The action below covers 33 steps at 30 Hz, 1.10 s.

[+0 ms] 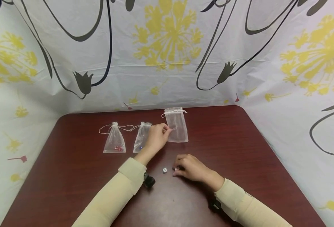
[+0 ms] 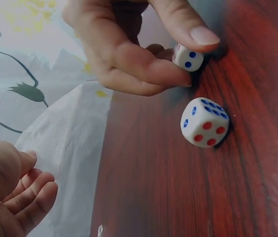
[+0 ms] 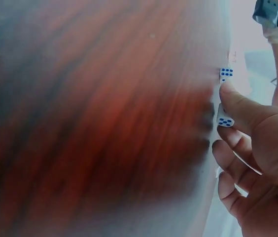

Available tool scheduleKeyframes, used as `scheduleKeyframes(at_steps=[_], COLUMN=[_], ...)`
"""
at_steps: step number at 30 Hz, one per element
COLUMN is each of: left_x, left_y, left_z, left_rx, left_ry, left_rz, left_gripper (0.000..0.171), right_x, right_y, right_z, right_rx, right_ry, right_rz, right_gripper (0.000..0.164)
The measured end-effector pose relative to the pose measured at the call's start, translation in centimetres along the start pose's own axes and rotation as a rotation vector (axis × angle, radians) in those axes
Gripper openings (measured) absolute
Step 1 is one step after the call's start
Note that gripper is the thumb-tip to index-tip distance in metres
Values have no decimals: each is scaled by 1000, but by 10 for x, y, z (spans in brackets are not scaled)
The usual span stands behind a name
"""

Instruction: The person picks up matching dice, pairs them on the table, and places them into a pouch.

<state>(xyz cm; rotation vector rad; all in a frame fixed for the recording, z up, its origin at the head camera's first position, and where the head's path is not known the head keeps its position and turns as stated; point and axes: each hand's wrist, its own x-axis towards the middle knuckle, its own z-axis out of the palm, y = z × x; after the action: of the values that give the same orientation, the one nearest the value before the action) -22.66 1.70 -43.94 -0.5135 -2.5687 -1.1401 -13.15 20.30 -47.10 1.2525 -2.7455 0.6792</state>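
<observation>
My left hand (image 1: 157, 138) pinches the left edge of a flat white sheer drawstring bag (image 1: 178, 128) with thumb and fingertips. The left wrist view shows the same bag (image 2: 62, 133) beside that hand (image 2: 11, 192). Lower on the table, my right hand (image 1: 191, 166) pinches a white die (image 1: 176, 169) between thumb and fingers. Blue dots mark this die (image 3: 225, 116) in the right wrist view. Another white die (image 1: 165, 170) lies just left of it, untouched; red and blue dots show on this die (image 2: 204, 122) in the left wrist view.
Two tied sheer bags stand to the left. One bag (image 1: 114, 140) has red dice (image 1: 118, 148) inside; the other bag (image 1: 140, 137), partly behind my left hand, has something blue (image 1: 141, 147) in it. A flower-patterned sheet (image 1: 167, 85) hangs behind the dark red table (image 1: 79, 176).
</observation>
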Motion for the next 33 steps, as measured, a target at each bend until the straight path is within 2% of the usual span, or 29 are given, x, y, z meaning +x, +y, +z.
scheduleKeyframes(at_steps=[5, 9, 13, 19, 25, 33], left_x=[-10, -17, -24, -35, -44, -59], left_y=[-1, -4, -11, -20, -24, -22], left_z=[-11, -21, -33, -47, -61, -74], left_rx=[-31, -39, -12, -20, -24, -21], left_ry=[45, 101, 160, 210, 253, 297], left_rz=[1, 42, 91, 141, 194, 271], left_gripper=[19, 17, 15, 13, 10, 6], right_x=[0, 1, 2, 3, 6, 24], right_y=[1, 1, 3, 3, 2, 3], right_z=[1, 1, -1, -9, -21, -45], right_rx=[14, 14, 23, 78, 112, 168], right_ry=[-23, -19, 7, 65, 179, 374], right_rz=[30, 34, 23, 39, 62, 13], right_gripper=[17, 18, 19, 18, 15, 16])
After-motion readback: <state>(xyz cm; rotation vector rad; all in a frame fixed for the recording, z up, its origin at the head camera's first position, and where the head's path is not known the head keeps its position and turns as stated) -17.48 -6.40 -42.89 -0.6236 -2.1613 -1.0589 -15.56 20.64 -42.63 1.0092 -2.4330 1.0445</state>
